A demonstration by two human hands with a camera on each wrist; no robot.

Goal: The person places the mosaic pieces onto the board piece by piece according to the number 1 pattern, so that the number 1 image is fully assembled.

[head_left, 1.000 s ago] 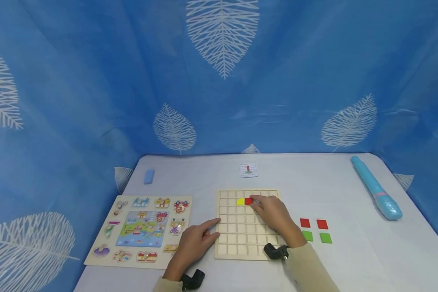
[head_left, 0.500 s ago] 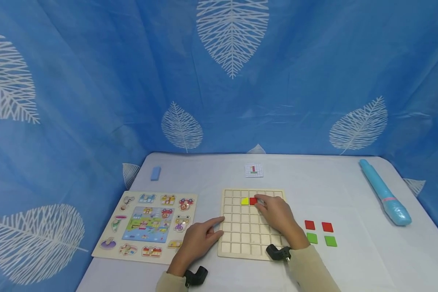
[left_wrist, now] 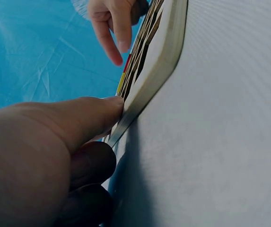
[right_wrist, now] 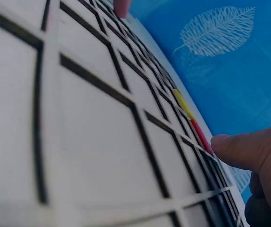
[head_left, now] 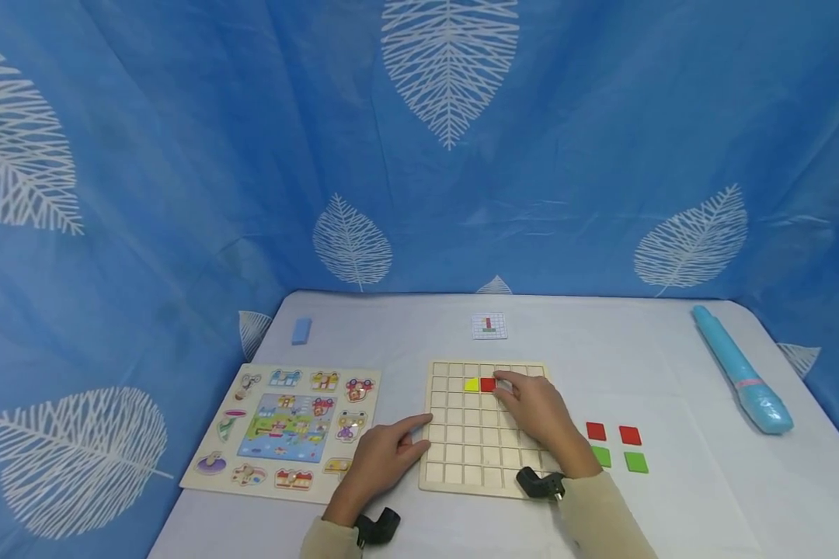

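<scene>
Right hand has edged off the red tile on the board, fingers parted, empty; even pressure should seat the tile. Left hand, relaxed, touches the board's left edge.

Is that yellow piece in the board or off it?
In. The head view shows the yellow piece within one cell of the board, beside a red tile.

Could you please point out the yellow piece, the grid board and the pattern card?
Yellow piece (head_left: pixel 471 385), head view, its middle.
Grid board (head_left: pixel 454 454), head view, bare cell.
Pattern card (head_left: pixel 489 327), head view, printed middle.
</scene>
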